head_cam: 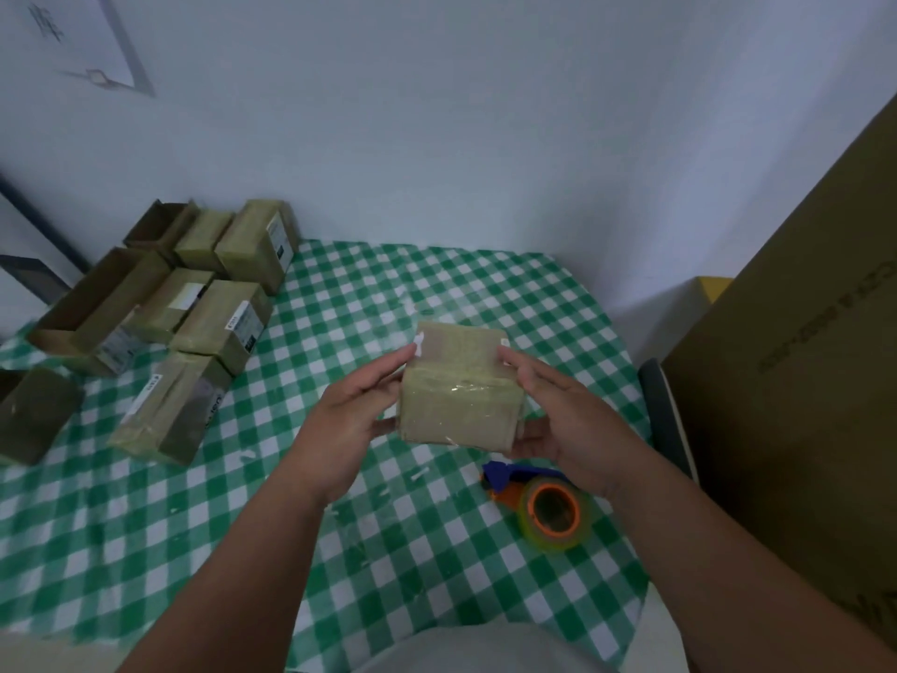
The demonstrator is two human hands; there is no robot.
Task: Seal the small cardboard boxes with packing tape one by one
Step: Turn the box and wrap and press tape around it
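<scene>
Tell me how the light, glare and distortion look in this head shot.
Head view: dim, flat light with a bluish cast; glare glints on the tape across the box held between left hand and right hand; wide-angle bending curves the table edge; the stacked boxes at the left look soft.

So the small box (pixel 458 388) is up in the air over the middle of the table (pixel 340 551), left hand (pixel 347 425) on its left side, right hand (pixel 565 425) on its right side and underneath. The tape dispenser (pixel 543 502) sits on the table just below and to the right of it, under the right wrist. A bunch of other boxes (pixel 194 303) is clustered at the far left corner, a couple of them open on top. A big carton (pixel 796 381) stands off the table's right edge, and the wall (pixel 437 114) runs behind everything.
</scene>
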